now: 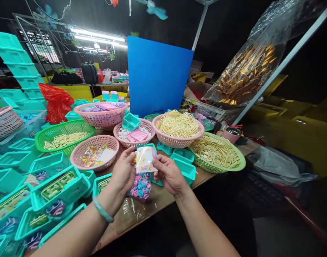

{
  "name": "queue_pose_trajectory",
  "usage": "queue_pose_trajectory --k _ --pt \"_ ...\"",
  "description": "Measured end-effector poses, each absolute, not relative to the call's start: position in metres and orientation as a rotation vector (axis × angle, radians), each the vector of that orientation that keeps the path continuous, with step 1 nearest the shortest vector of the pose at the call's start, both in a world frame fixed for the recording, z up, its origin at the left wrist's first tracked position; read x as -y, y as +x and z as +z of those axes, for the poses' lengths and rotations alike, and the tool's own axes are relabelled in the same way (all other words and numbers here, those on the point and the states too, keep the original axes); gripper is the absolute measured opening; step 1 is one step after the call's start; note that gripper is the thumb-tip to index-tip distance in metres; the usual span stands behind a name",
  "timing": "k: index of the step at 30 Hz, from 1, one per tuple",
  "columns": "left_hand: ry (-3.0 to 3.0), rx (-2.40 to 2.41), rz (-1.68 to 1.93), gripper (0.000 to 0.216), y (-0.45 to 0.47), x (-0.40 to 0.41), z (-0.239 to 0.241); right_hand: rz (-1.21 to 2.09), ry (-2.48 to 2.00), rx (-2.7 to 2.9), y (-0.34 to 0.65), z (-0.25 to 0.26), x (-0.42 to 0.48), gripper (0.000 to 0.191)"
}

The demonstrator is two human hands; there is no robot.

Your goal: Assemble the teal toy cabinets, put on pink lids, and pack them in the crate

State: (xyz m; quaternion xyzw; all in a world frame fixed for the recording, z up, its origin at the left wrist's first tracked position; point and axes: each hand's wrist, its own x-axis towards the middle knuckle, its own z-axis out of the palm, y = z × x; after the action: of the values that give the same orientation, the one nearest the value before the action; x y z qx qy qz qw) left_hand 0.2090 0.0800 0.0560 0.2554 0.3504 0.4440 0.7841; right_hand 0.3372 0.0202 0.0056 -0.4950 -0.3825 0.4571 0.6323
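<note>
Left hand [124,172], right hand [168,172] clamped on packet [145,160] sides; we advise light, level grip, clear of pink-and-blue pieces [141,189].

Glossy, that printed sheet [145,160] you've got; your bangle [101,210] gleams, polished smooth; slick plastic on the turquoise tray [64,200], perforated plastic pink basket [179,143], crinkled shiny red bag [57,109], matt blue panel [159,75]!

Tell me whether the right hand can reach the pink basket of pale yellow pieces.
Probably yes: the pink basket stands just beyond the right hand, with only low teal boxes between, though its fingers grip the printed piece.
</note>
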Motion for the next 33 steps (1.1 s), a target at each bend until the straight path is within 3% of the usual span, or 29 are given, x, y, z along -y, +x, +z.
queue_pose_trajectory --k 5,9,12,16,20,24,28,30,33 --pt "0.601 -0.666 0.784 0.004 0.246 -0.068 0.035 0.739 -1.402 1.060 0.355 -0.004 -0.004 0.045" --pt "0.620 -0.729 0.802 0.015 0.269 -0.081 0.029 0.284 -1.623 1.190 0.409 0.024 -0.011 0.021" --pt "0.635 -0.719 0.784 0.021 0.282 -0.093 0.028 0.051 -1.763 1.297 0.462 0.055 -0.034 0.024" --pt "0.646 -0.691 0.736 0.043 0.290 -0.099 0.025 0.024 -1.909 1.501 0.508 0.076 -0.074 0.026" --pt "0.647 -0.653 0.718 0.077 0.287 -0.103 0.025 0.029 -1.905 1.567 0.521 0.085 -0.084 0.006" --pt "0.649 -0.623 0.771 0.091 0.283 -0.103 0.029 0.085 -1.766 1.445 0.500 0.080 -0.054 0.029" --pt "0.578 -0.624 0.868 0.084 0.287 -0.095 0.031 0.649 -1.359 1.006 0.442 0.039 -0.021 0.052" --pt "0.503 -0.639 0.886 0.073 0.291 -0.087 0.030 0.731 -1.285 0.845 0.415 0.013 -0.013 0.057" --pt "0.468 -0.581 0.797 0.037 0.298 -0.071 0.026 0.654 -1.329 0.731 0.393 -0.016 -0.006 0.061"
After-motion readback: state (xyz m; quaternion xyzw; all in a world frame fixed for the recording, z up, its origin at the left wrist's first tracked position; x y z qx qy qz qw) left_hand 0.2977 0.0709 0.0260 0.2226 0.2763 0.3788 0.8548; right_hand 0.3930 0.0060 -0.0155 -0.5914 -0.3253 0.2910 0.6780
